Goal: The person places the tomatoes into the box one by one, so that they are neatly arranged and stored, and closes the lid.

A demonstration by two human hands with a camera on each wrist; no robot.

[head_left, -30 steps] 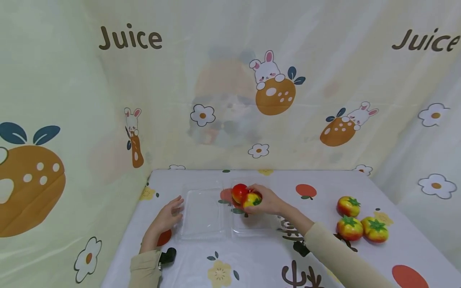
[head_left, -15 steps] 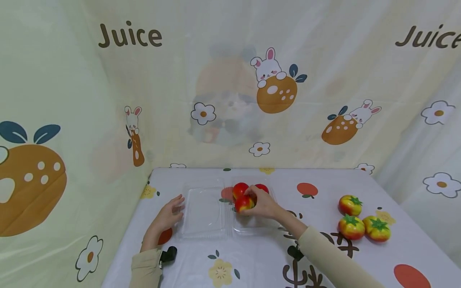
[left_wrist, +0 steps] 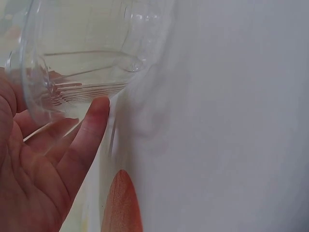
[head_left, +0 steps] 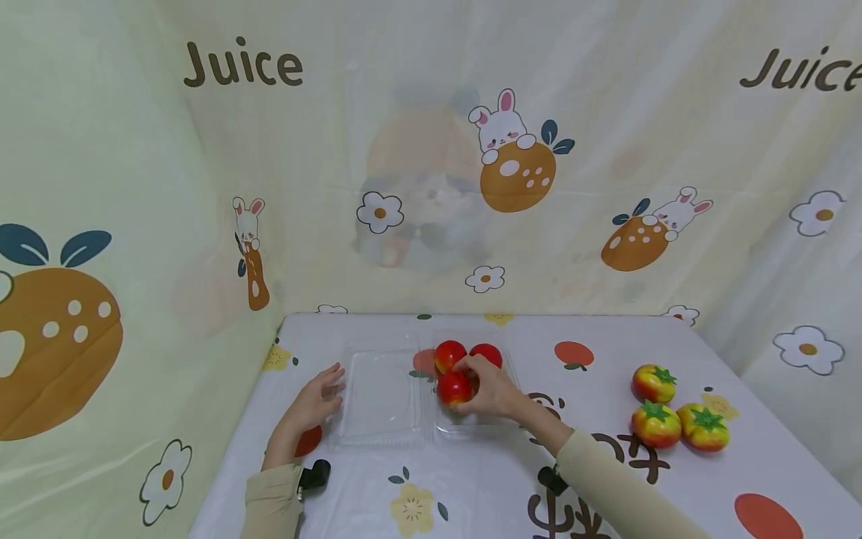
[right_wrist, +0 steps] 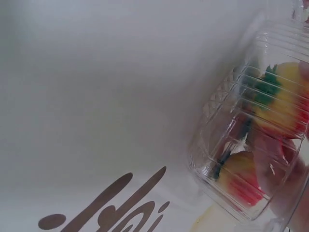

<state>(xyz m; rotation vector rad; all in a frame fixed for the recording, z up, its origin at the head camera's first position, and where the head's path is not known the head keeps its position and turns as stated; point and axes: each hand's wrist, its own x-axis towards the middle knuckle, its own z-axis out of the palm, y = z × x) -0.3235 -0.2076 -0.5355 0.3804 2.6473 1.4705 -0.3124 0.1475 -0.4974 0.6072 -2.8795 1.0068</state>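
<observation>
Pinching a red fruit (head_left: 453, 388) between thumb and fingers, a person's right hand (head_left: 491, 389) dips into the clear box (head_left: 466, 430) in the head view, just in front of two companion fruits (head_left: 450, 355) at the box's far end. Alongside the box, on its left, lies a matching clear tray (head_left: 380, 397); the left hand (head_left: 312, 406) rests at the tray's outer edge, fingers relaxed and grasping nothing. Well to the right of the box, three leaf-capped fruits (head_left: 656, 427) sit clustered on the printed cloth (head_left: 357, 490). From the left wrist, an extended fingertip appears to touch the tray's ribbed wall, suggesting a light steadying touch. From the right wrist, two green-topped fruits show through the box's ribbed side with blurred fingers near them; which one is in the grip cannot be told from this angle. Judging by the scene, the step in hand is seating a third fruit in the box, and the next move calls for easing thumb and fingers away without rolling its neighbours, before any reach to the cluster on the box's right.
</observation>
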